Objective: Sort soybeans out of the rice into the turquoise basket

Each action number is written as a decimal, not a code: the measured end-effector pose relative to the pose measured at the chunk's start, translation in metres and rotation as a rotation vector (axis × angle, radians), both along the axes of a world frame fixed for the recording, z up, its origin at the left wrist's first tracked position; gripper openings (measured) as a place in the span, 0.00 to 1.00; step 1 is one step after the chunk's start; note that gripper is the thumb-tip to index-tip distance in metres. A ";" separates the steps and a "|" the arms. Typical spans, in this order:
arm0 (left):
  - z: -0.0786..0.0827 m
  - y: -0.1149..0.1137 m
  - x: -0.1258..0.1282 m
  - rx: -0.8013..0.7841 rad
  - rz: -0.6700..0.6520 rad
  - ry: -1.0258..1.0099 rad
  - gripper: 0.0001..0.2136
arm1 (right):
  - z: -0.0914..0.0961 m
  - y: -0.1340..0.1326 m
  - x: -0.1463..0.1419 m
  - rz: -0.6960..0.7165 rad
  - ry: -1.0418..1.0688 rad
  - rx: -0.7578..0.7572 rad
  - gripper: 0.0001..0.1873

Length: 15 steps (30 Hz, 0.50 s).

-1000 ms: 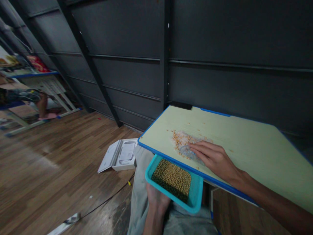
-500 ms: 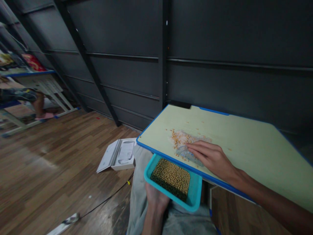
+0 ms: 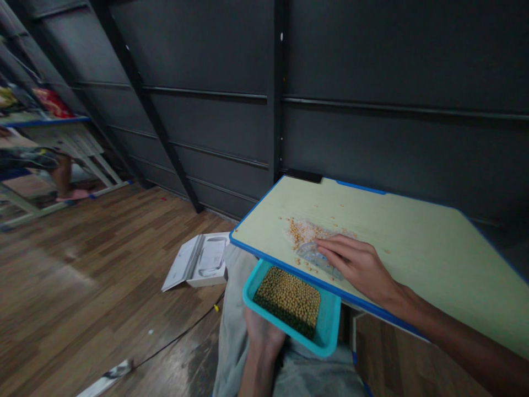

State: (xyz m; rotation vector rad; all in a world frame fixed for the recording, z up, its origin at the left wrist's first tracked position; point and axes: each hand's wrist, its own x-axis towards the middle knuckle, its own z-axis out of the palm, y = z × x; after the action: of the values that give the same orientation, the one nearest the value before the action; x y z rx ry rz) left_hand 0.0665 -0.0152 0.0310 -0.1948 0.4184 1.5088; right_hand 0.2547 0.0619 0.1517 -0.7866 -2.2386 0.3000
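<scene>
My right hand [image 3: 356,264] lies flat on the pale green table [image 3: 413,242], fingers stretched out together and pressing on a clear plastic piece [image 3: 311,255] beside a scatter of yellow beans [image 3: 301,229] near the front left corner. Below the table's blue edge, my left hand [image 3: 261,337] holds a teal tray [image 3: 330,325] from underneath; its fingers are hidden under the tray. The tray is filled with a layer of the same yellow beans [image 3: 289,300] and rests over my lap.
A dark panelled wall [image 3: 372,110] stands right behind the table. An open white box [image 3: 200,264] and a black cable [image 3: 182,333] lie on the wooden floor to the left. Far left, another table and a person's leg [image 3: 64,176] show.
My right hand with the clear piece has slid slightly toward the table's front edge. The tray stays under the edge in my left hand.
</scene>
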 end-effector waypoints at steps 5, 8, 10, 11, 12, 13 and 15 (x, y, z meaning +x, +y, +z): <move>-0.003 -0.001 0.000 0.015 0.003 -0.003 0.18 | -0.001 0.000 0.000 -0.003 -0.011 0.007 0.13; -0.004 -0.001 0.000 0.013 0.004 -0.005 0.18 | -0.002 -0.001 -0.001 0.001 -0.028 0.002 0.13; -0.004 -0.001 0.000 0.005 0.009 -0.003 0.18 | -0.002 -0.001 -0.001 0.005 -0.026 -0.021 0.13; -0.003 -0.001 0.000 0.000 0.011 -0.003 0.18 | -0.002 -0.002 -0.002 0.007 -0.023 -0.035 0.13; -0.003 -0.001 0.000 -0.005 0.012 -0.002 0.18 | -0.002 -0.002 -0.002 0.011 -0.022 -0.047 0.13; -0.002 -0.001 0.000 -0.008 0.013 -0.001 0.18 | -0.001 -0.002 -0.003 0.013 -0.021 -0.057 0.13; -0.001 0.000 0.000 -0.013 0.020 0.000 0.17 | -0.001 -0.002 -0.003 0.018 -0.019 -0.071 0.13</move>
State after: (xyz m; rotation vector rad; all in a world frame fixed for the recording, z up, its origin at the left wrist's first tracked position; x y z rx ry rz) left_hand 0.0669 -0.0157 0.0295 -0.2103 0.4273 1.5259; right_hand 0.2514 0.0600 0.1504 -0.8100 -2.2640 0.3845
